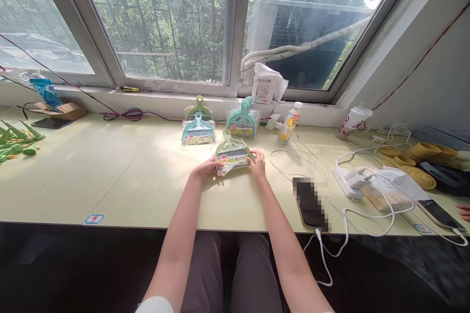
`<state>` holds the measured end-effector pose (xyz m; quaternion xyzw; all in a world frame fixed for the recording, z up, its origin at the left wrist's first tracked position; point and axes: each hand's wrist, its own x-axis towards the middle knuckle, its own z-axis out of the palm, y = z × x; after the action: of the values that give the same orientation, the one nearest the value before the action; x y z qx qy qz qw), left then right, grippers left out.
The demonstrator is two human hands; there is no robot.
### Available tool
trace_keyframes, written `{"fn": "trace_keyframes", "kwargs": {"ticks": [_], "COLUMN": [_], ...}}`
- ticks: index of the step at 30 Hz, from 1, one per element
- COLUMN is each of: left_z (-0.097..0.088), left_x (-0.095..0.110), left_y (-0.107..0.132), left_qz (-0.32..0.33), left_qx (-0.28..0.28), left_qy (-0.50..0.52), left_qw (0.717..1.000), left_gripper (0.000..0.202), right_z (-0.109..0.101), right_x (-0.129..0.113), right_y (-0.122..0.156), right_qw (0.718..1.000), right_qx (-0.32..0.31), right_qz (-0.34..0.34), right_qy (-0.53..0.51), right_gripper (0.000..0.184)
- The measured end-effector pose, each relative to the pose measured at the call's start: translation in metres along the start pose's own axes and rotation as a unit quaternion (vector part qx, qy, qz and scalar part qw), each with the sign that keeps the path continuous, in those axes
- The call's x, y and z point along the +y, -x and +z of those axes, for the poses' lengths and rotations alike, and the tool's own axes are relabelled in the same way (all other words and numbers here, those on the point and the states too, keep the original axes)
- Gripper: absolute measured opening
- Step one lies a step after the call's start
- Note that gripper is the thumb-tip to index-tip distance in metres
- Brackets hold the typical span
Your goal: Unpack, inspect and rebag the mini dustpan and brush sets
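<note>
A packaged green mini dustpan-and-brush set point(232, 153) lies on the pale yellow-green table point(110, 176) in front of me. My left hand point(204, 167) grips its lower left edge, fingers closed on the plastic wrapper. At the set's right side my right hand point(257, 164) holds the wrapper too. Behind it lie more packaged sets: a teal one point(198, 130) with a green one point(199, 108) further back, and a teal pile point(242, 121) to the right.
A drink bottle point(290, 122), a white tissue pack point(267, 84) on the sill, a cup point(352, 122), a phone point(310, 204) with white cables, a power strip point(353, 182), yellow parts point(414, 159) at right, green parts point(16, 139) at left. Another person's fingers point(464, 212) show at far right.
</note>
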<state>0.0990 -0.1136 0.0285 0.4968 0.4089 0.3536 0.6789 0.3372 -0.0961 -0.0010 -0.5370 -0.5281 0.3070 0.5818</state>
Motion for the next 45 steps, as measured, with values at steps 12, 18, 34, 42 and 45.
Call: {"fn": "trace_keyframes", "kwargs": {"ticks": [12,18,34,42,45], "left_z": [0.015,0.027,0.007,-0.017,-0.029], "left_x": [0.003,-0.008,-0.015,-0.002,0.008], "left_y": [0.001,-0.021,-0.052,-0.124,-0.16], "left_qz": [0.125,0.201,0.212,0.236,0.248], "left_qx": [0.006,0.18,0.333,0.332,0.364], "left_qy": [-0.037,-0.12,-0.375,-0.355,-0.367], "left_qw": [0.991,0.956,0.839,0.841,0.819], "left_gripper": [0.125,0.089,0.017,0.017,0.032], "right_z": [-0.004,-0.004,0.008,0.025,0.037], "right_x": [0.008,0.003,0.013,0.024,0.033], "right_y": [-0.01,-0.01,-0.03,-0.092,-0.123], "right_qw": [0.959,0.959,0.989,0.975,0.973], "right_qx": [0.059,0.089,0.122,0.151,0.136], "right_qz": [0.138,0.112,-0.016,-0.047,-0.043], "right_qy": [-0.241,-0.244,0.085,0.157,0.183], "right_gripper": [0.042,0.036,0.009,0.013,0.019]}}
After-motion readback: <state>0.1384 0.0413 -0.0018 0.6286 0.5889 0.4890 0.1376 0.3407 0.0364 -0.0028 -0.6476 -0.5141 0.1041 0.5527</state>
